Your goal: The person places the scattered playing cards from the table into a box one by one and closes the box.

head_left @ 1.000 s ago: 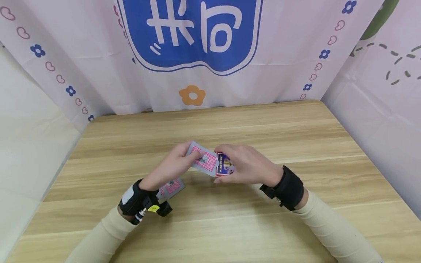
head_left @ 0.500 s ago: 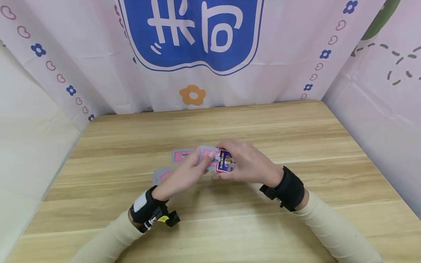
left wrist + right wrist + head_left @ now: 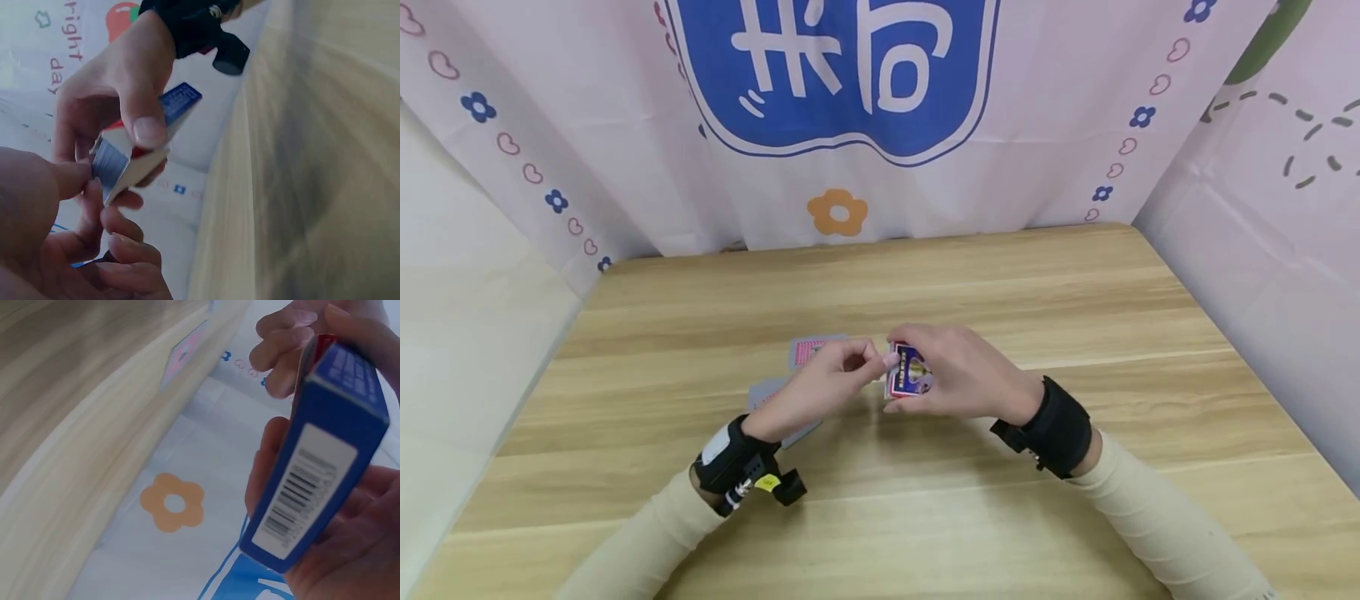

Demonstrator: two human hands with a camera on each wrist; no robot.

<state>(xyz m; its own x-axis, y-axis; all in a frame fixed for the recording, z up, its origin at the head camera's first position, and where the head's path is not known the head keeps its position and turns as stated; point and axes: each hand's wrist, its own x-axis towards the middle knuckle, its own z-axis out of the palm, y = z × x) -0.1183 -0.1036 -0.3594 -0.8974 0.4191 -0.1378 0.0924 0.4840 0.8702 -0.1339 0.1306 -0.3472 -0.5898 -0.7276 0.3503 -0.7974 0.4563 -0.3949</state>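
Observation:
My right hand (image 3: 962, 375) grips a small blue and red card box (image 3: 912, 372) above the middle of the table, thumb and fingers along its sides. In the left wrist view the box's end is open, a white flap stands out, and the edges of a stack of playing cards (image 3: 110, 166) show inside. My left hand (image 3: 820, 385) has its thumb and index fingertips pinched at those edges, with the other fingers curled. A barcode label (image 3: 300, 490) faces the right wrist camera. Pink-backed cards (image 3: 808, 351) lie on the table, partly hidden behind my left hand.
The wood-grain table (image 3: 1037, 300) reaches back to a printed white curtain (image 3: 1015, 183). Curtain-like sheets also stand at both sides. Each wrist wears a black strap; the left one carries a small camera (image 3: 790, 487).
The cards that stuck out of the box between my hands have slid into it. My left hand has moved right, to the box's open end. The right hand has hardly moved.

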